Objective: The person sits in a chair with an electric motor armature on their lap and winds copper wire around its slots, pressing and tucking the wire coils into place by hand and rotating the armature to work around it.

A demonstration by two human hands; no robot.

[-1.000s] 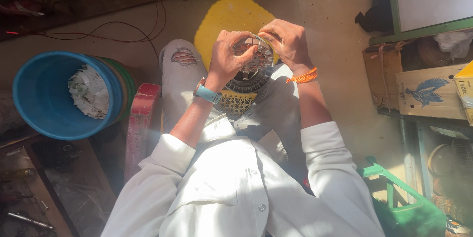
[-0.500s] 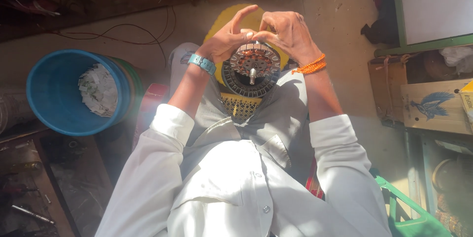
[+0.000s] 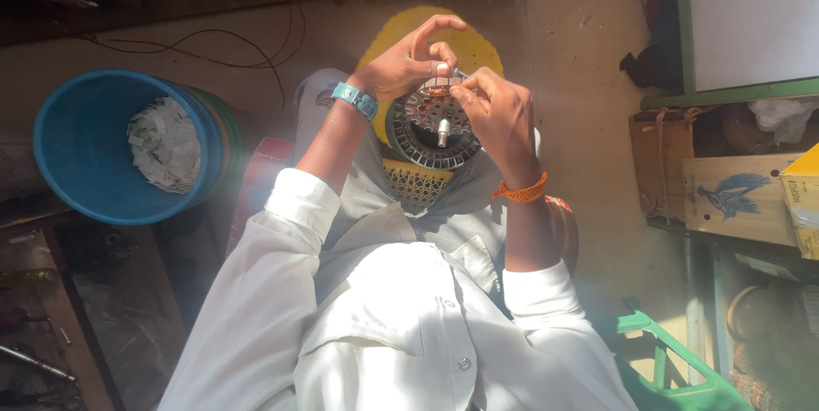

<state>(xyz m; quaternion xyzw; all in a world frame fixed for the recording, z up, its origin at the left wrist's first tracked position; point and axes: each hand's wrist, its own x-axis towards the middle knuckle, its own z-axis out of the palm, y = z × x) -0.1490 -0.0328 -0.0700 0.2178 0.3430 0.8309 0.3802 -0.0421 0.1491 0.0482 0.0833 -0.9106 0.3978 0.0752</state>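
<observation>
Left hand [image 3: 408,59]: fingers pinched at the top rim of the round motor stator [image 3: 433,131], index finger arched above.
Right hand [image 3: 499,116]: fingertips pinched on the same upper rim, beside the copper winding.
Motor stator: dark slotted disc with a central metal shaft, resting on the person's lap.
Surroundings: blue bucket [image 3: 77,180] well apart on the floor.

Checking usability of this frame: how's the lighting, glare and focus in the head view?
Head view: hard sunlight washes out the white shirt and hazes the lower right near the green plastic crate; left floor by the blue plastic bucket lies in shade. The hands, left and right, and the round dark metal motor stator are sharp.
</observation>
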